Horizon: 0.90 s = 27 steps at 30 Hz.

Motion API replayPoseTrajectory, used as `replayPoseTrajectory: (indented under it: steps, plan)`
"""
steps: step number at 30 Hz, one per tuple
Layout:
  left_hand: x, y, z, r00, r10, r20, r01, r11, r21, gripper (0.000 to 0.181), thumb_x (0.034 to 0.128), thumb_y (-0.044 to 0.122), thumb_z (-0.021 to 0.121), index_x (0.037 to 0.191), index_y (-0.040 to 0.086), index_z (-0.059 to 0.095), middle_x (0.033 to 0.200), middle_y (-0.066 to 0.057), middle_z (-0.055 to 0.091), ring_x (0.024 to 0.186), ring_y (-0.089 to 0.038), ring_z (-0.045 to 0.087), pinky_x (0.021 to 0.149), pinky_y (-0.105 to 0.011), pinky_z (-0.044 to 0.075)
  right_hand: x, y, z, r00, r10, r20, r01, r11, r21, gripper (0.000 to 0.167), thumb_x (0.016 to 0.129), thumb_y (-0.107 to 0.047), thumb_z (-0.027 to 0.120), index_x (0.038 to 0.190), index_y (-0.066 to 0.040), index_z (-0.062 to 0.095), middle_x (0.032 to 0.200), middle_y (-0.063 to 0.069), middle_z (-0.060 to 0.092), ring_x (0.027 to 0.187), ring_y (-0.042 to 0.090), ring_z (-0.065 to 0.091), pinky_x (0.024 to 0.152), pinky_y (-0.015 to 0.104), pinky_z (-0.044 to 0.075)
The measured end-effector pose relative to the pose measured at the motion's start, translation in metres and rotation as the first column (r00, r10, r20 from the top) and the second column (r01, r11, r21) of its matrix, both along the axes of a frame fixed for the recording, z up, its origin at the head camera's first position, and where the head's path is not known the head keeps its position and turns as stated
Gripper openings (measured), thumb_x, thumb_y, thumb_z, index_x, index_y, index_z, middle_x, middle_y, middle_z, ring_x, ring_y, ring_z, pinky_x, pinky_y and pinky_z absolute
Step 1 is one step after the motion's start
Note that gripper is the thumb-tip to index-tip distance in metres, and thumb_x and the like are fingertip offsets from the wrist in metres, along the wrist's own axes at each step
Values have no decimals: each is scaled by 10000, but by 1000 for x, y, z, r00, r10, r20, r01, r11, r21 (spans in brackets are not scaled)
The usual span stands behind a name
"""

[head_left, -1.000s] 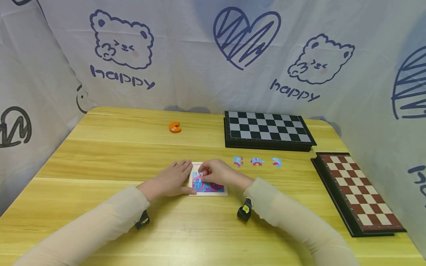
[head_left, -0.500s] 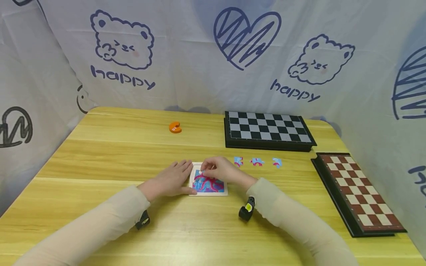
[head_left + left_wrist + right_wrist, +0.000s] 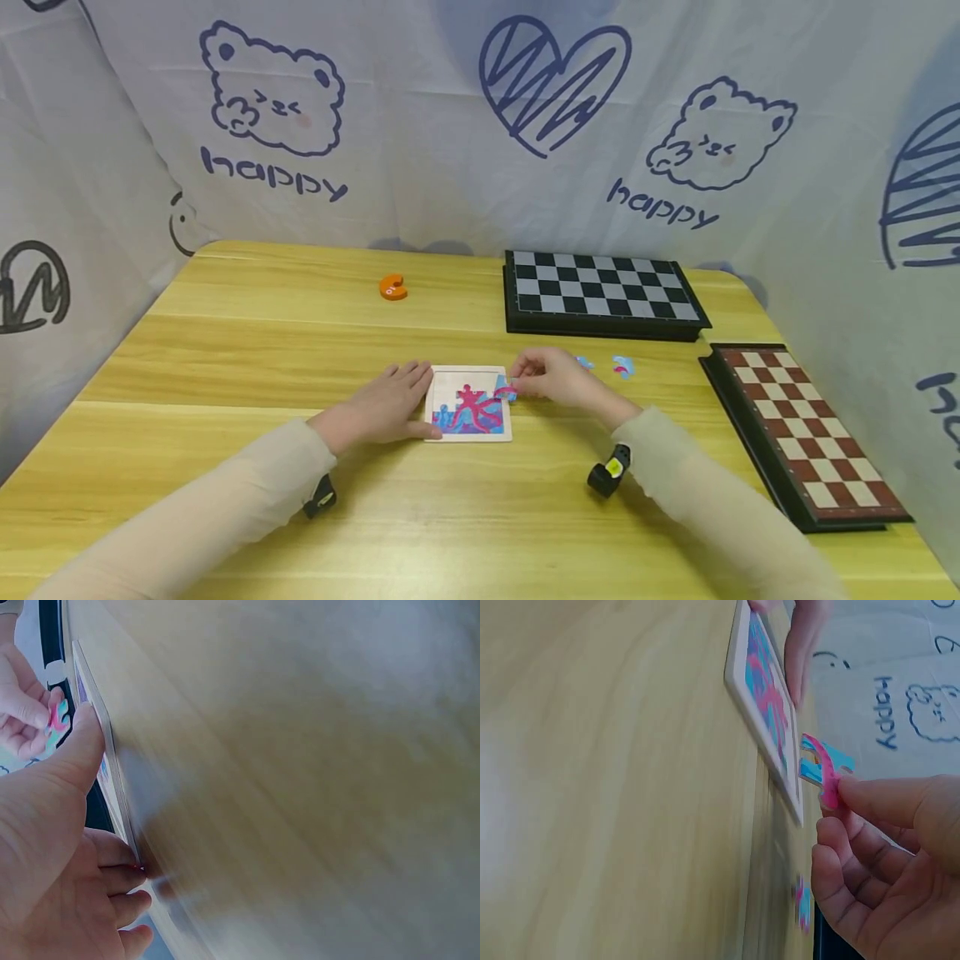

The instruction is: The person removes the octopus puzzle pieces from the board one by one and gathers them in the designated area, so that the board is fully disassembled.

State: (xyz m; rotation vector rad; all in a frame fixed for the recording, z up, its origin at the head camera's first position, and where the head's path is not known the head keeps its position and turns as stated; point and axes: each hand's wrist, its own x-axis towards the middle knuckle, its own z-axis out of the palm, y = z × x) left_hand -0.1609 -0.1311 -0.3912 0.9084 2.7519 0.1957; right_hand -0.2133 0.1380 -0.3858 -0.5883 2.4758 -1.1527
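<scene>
A white-framed jigsaw tray (image 3: 447, 385) lies on the table, its lower part filled with an octopus picture in pink, blue and purple. Bare white shows across its upper left. My left hand (image 3: 381, 405) is spread along the tray's left edge, with its thumb at the lower left corner. Thumb and fingers of my right hand (image 3: 555, 380) pinch a blue jigsaw piece (image 3: 826, 769) with a pink arc, held over the tray's upper right corner in the head view. In the right wrist view that piece appears raised, apart from the tray.
Right of the tray lie a loose piece (image 3: 623, 367) and another piece (image 3: 585, 362), partly hidden by my right hand. A black-and-white checkerboard box (image 3: 607, 287) stands at the back, a red-and-white one (image 3: 813, 433) at the right. An orange C-shaped object (image 3: 393, 287) lies at the back left.
My right hand has moved with the pinched jigsaw piece from the tray's left side, up toward its upper left, then across to the upper right corner. The left hand stays put.
</scene>
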Motion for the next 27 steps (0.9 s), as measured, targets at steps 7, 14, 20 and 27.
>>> replayPoseTrajectory:
  steps: [7, 14, 20, 27]
  plan:
    - [0, -1, 0, 1000, -6, -6, 6, 1000, -3, 889, 867, 545, 525, 1392, -119, 252, 1450, -264, 220, 1335, -389, 181, 1073, -493, 156, 0, 25, -3, 1000, -3, 10, 3, 1000, 26, 43, 862, -65, 638, 862, -22, 636, 729, 12, 580, 619, 141, 485, 550, 253, 435]
    - [0, -1, 1, 1000, -8, -5, 8, 1000, -1, 880, 872, 530, 528, 1389, -126, 250, 1446, -274, 220, 1332, -397, 183, 1070, -498, 159, 0, 34, -5, 1000, -25, 6, 24, 997, 75, 46, 861, -67, 640, 838, -28, 648, 716, 5, 576, 603, 129, 470, 529, 233, 419]
    - [-1, -1, 0, 1000, -10, -11, 10, 1000, -8, 889, 870, 546, 519, 1393, -120, 247, 1448, -267, 222, 1334, -392, 182, 1072, -494, 157, 0, 35, -6, 1000, -30, 1, 30, 994, 104, 50, 857, -72, 646, 848, -26, 662, 748, 7, 593, 621, 128, 474, 547, 238, 425]
    - [0, -1, 0, 1000, -9, -13, 9, 1000, 1, 892, 866, 545, 526, 1391, -121, 252, 1449, -264, 223, 1333, -392, 186, 1069, -498, 163, -2, 34, -8, 999, -40, -8, 40, 989, 143, 58, 860, -76, 643, 867, -26, 673, 762, 4, 600, 618, 124, 475, 551, 245, 429]
